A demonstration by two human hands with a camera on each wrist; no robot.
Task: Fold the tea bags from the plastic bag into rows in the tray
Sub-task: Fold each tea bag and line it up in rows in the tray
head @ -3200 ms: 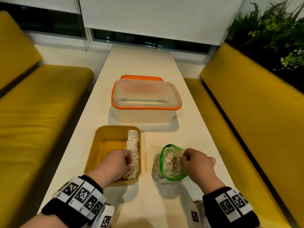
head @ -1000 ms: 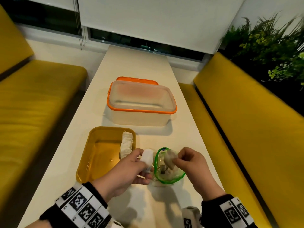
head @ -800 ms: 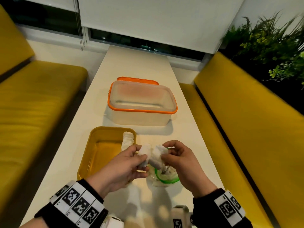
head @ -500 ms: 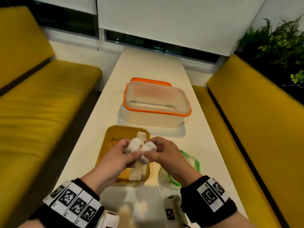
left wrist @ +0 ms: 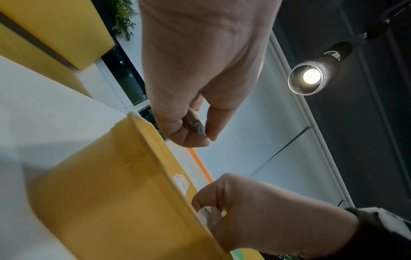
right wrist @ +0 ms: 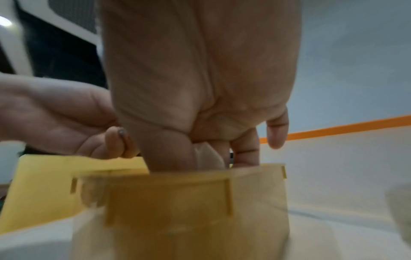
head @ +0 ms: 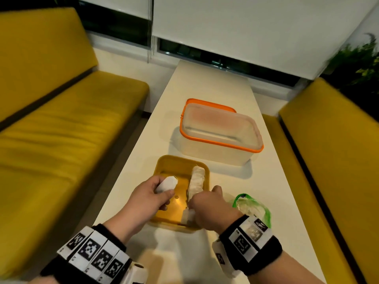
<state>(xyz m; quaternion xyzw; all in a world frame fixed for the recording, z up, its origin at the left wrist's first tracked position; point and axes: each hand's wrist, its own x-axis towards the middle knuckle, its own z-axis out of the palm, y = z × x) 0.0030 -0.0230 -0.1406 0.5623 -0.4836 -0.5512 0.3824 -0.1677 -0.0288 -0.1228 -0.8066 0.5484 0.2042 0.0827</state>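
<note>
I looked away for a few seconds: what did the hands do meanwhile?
The right hand left the plastic bag and carried a tea bag into the yellow tray, at the row's near end. The left hand lifted off the row, holding another tea bag. The orange-rimmed box stayed put.

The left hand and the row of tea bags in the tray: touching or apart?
Apart. The head view shows bare tray floor between the left hand and the row of tea bags.
</note>
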